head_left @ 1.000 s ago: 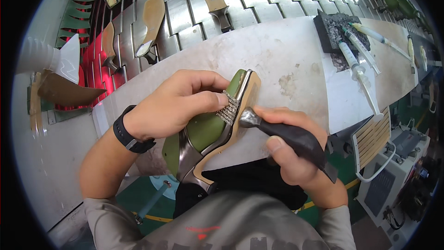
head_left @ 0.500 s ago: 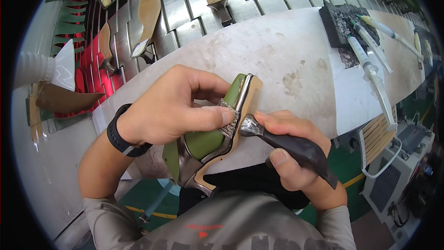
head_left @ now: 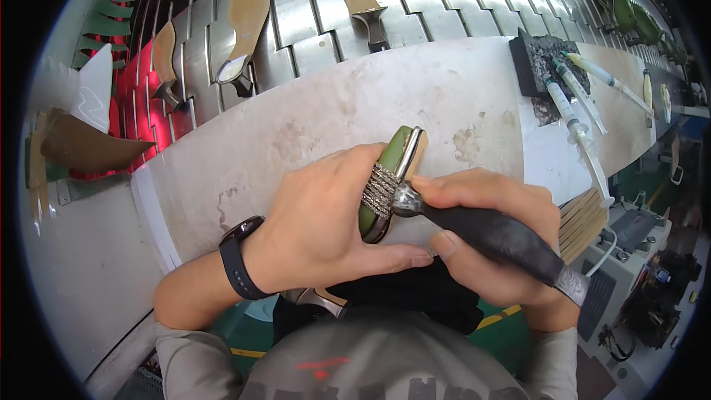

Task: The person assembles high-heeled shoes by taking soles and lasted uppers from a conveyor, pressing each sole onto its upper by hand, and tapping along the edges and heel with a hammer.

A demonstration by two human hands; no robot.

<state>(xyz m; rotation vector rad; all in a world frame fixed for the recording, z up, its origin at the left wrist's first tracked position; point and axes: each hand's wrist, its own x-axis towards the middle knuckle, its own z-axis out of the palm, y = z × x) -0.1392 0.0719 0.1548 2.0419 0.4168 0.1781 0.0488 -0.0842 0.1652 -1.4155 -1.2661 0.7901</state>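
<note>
We identify the broadest item first: a silver conveyor of interlocking metal slats [head_left: 437, 7], running across the far side. Next in size, we find a pale, brown-stained, curved work surface [head_left: 311, 111] between the conveyor and the body. At right, near the floor, we locate a light grey, box-shaped machine [head_left: 596, 304]. Over the near part of the work surface we hold a green-uppered, tan-soled, high-heeled shoe [head_left: 395, 150], its toe pointing away, its heel close to the body, its sole facing right. On the conveyor we count three tan-soled shoes [head_left: 248, 15] with their soles exposed. Our left hand [head_left: 322, 215] is partly closed around the held shoe, thumb spread to the right; we cannot see all its fingertips. Our right hand [head_left: 511, 191] is curled firmly around a black-handled tool [head_left: 492, 237] with a rounded, worn metal head. Beyond it, at right, we note a rough black block [head_left: 526, 67], with three clear plastic syringes [head_left: 574, 130] directed tip-first toward it. Smallest, we list the silver, beaded strap [head_left: 379, 189] crossing the shoe; the tool head meets its right edge in view, though we cannot confirm contact.
</note>
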